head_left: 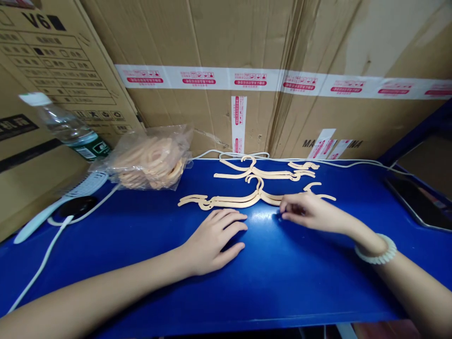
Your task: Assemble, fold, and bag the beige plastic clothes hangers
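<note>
Hangers, head view: two, front hanger (235, 204) and rear hanger (270, 174), flat on the table (264, 287)
Left hand (216, 242): one, fingers loosely spread beside the front hanger
Right hand (300, 210): one, fingers curled; cannot tell whether pinching
Hidden: front hanger's right arm, partly, behind right hand
Bag (151, 157): clear crinkled plastic, curved beige pieces, too overlapped to count

There're 2 hangers (233, 204) (229, 176), 2 hands (212, 242) (307, 212), 1 btl (72, 129) & 1 bag (148, 162).

Hangers (260, 192) on table (268, 287); bag (148, 157) left
</note>
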`<state>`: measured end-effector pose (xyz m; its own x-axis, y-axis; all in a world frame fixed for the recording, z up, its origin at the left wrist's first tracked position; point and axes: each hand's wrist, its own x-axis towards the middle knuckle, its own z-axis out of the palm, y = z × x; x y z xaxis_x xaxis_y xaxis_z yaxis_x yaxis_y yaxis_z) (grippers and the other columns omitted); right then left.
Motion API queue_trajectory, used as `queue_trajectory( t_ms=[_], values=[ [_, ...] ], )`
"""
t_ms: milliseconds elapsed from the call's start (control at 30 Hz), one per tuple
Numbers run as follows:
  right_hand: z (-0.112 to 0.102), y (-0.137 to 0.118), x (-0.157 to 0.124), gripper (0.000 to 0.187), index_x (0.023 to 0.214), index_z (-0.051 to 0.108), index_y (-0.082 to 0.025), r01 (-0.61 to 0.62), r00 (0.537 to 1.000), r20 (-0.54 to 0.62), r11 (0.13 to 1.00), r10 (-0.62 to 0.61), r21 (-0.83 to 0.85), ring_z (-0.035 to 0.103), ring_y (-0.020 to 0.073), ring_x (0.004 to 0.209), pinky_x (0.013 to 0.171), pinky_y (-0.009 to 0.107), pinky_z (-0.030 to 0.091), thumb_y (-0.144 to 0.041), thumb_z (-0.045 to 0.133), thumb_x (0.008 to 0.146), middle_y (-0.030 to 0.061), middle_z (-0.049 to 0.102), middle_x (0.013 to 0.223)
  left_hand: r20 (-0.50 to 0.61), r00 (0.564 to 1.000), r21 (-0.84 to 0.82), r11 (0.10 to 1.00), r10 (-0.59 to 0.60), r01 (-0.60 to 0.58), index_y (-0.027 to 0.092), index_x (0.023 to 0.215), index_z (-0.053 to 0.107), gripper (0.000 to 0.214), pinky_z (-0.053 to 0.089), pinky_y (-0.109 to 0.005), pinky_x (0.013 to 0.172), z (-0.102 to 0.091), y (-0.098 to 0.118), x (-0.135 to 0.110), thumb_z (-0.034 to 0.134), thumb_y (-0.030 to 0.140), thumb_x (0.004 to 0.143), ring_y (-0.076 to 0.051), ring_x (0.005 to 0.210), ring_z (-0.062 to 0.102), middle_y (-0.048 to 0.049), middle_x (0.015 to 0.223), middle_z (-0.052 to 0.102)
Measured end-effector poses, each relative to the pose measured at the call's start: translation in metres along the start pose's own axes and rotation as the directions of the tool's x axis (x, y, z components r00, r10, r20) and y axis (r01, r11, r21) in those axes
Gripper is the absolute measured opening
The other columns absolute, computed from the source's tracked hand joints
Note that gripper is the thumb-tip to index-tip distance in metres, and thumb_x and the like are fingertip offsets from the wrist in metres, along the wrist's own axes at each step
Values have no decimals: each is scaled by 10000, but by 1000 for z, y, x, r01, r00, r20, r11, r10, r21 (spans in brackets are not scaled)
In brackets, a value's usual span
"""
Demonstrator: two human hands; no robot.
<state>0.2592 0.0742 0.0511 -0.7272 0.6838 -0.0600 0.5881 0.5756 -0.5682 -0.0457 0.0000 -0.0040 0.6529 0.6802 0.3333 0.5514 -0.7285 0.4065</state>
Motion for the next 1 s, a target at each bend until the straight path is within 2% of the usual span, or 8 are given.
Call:
queue_trajectory(
  t_ms=[100, 233, 300, 433, 567, 700, 867, 1000],
  values=[
    [-27, 33, -2, 213, 927, 642, -185, -70, 963, -266, 991, 37, -116, 627, 177, 680, 621, 284, 463, -380, 560, 914, 52, 691, 812, -34, 999, -36, 999, -1, 0, 196, 1212, 580, 266, 437, -457, 1037, 0, 0, 0, 568, 271, 957, -282, 1231, 555, -120, 1331, 615],
    [-66, 89, -3, 221, 999, 678, -177, -351, 818, -553, 898, 157, -264, 682, 244, 775, 710, 347, 501, -316, 596, 848, 90, 727, 867, -61, 998, -46, 998, 33, -36, 183, 1191, 585, 243, 447, -439, 1027, 1, 0, -1, 557, 245, 958, -273, 1206, 576, -127, 1302, 628],
    [-80, 114, -1, 221, 1006, 690, -170, -472, 761, -604, 841, 237, -265, 699, 262, 812, 745, 359, 512, -248, 611, 815, 105, 742, 897, -59, 997, -31, 998, 57, -59, 177, 1193, 584, 245, 449, -439, 1021, 1, 0, -2, 556, 246, 960, -276, 1203, 576, -130, 1297, 631],
    [-91, 146, 7, 234, 1011, 710, -160, -544, 774, -565, 759, 288, -358, 700, 282, 831, 738, 365, 511, -225, 642, 796, 125, 754, 965, -58, 995, -5, 997, 77, -78, 175, 1208, 577, 256, 448, -439, 1022, 3, -1, -2, 544, 250, 965, -277, 1212, 568, -134, 1304, 628],
    [-90, 155, 14, 177, 926, 724, -158, -536, 790, -541, 752, 288, -383, 696, 268, 783, 704, 349, 501, -272, 679, 798, 119, 759, 930, -54, 995, 9, 997, 78, -78, 179, 1196, 584, 245, 452, -443, 1021, 4, -1, -2, 533, 257, 970, -278, 1204, 569, -132, 1301, 629],
    [-88, 154, 19, 114, 826, 736, -150, -551, 779, -555, 741, 292, -384, 703, 275, 812, 719, 346, 494, -240, 673, 798, 135, 764, 886, -57, 995, 16, 996, 83, -82, 180, 1177, 593, 233, 466, -442, 1002, 4, 0, -2, 530, 259, 968, -281, 1185, 579, -131, 1287, 637],
    [-88, 145, 20, 108, 778, 736, -148, -600, 725, -623, 714, 295, -360, 702, 303, 795, 711, 366, 487, -250, 703, 767, 150, 758, 832, -68, 994, 23, 996, 87, -85, 178, 1177, 597, 235, 477, -443, 992, 4, 0, -1, 531, 253, 964, -281, 1174, 588, -131, 1274, 645],
    [-92, 126, 19, 190, 816, 735, -124, -607, 675, -692, 725, 256, -325, 694, 329, 827, 739, 398, 480, -309, 709, 782, 195, 749, 857, -79, 993, -3, 996, 86, -87, 178, 1165, 603, 227, 476, -456, 1004, 3, 1, 0, 539, 234, 955, -286, 1179, 589, -128, 1263, 653]
  ],
)
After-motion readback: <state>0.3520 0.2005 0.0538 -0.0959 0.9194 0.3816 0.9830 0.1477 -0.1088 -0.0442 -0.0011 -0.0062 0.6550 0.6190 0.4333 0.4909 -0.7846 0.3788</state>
